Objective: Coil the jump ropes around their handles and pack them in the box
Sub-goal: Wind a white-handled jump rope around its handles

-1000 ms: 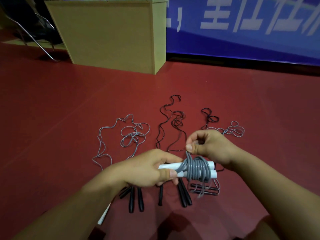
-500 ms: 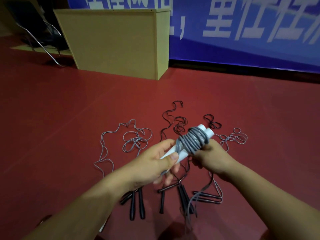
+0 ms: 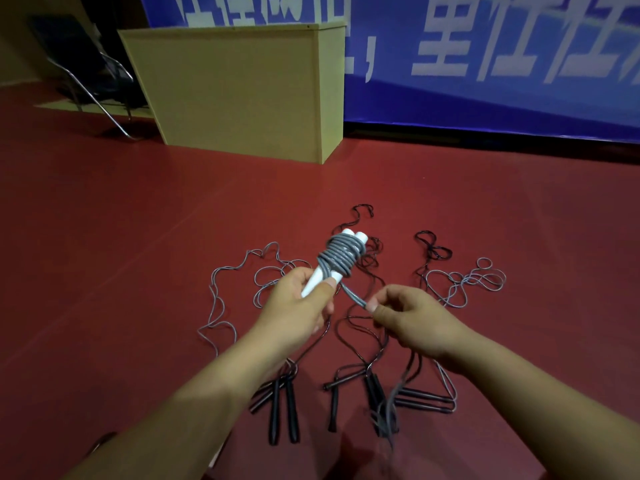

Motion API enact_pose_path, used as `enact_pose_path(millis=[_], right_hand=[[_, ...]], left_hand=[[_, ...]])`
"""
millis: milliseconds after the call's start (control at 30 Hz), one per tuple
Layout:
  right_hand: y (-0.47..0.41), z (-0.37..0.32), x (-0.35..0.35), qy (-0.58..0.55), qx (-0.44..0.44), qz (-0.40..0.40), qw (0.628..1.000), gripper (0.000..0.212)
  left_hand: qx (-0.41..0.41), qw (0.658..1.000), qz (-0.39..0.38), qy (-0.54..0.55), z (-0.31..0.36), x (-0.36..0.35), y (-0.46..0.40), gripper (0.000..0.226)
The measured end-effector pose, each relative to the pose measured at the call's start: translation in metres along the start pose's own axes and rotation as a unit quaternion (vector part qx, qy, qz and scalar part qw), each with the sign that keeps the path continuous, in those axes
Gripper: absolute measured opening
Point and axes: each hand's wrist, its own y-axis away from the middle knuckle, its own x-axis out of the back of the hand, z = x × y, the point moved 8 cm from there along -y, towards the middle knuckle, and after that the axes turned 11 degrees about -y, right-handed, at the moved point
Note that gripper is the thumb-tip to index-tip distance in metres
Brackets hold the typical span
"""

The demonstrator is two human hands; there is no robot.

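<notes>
Left hand [image 3: 298,306] is gripping the white handles [image 3: 320,271], right hand [image 3: 412,317] pinching the grey rope's [image 3: 337,259] tail — first coil nearly done. Other ropes [image 3: 360,327] are lying loose below it; nothing's reaching the box [image 3: 239,88] yet.

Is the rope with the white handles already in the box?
No, the left hand grips the white handles, held above the floor, while the right hand pinches the gray rope; the box stands well beyond them.

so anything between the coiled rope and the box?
Nothing visible. The left hand holds the coiled rope up, the right hand pinches its tail, and only bare red floor lies before the box.
</notes>
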Motion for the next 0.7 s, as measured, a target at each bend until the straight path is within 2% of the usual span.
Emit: enact_pose_path(millis=[200,367,567,700], right_hand=[[0.004,0.004,-0.008,0.085,-0.03,-0.014,0.996,0.017],[0.007,0.003,-0.011,0.135,-0.053,-0.019,0.989,0.022],[0.008,-0.011,-0.013,0.168,-0.004,-0.023,0.985,0.023],[0.007,-0.018,-0.009,0.164,0.046,-0.007,0.985,0.02]], left_hand=[[0.042,0.998,0.023,-0.03,-0.023,0.006,-0.013,0.011],[0.048,0.992,0.053,-0.104,-0.047,0.015,-0.027,0.013],[0.021,0.977,0.061,-0.205,-0.047,0.013,-0.03,0.017],[-0.035,0.946,0.031,-0.319,-0.042,0.006,-0.03,0.012]])
